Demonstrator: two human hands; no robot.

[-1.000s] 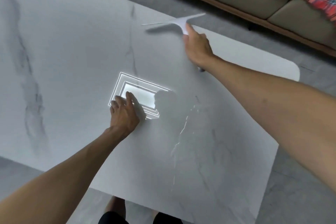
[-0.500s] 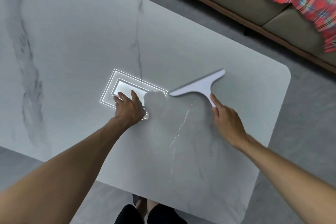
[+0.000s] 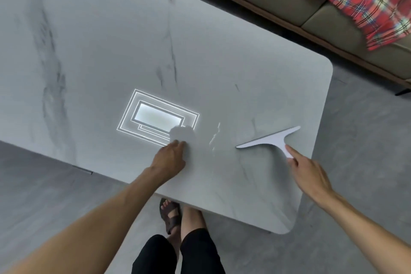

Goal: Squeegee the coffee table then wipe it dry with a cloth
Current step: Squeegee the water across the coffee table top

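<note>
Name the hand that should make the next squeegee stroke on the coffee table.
Right. The right hand holds the squeegee by its handle, blade on the coffee table beside a wet streak. The left hand rests on that table holding nothing, so it would first have to take the tool.

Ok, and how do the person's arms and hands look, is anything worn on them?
The left arm and the right arm are bare as far as the picture shows, with no sleeves. The left hand and the right hand have no gloves, and no watch, bracelet or ring shows. Lower down are black trousers and a dark sandal.
</note>
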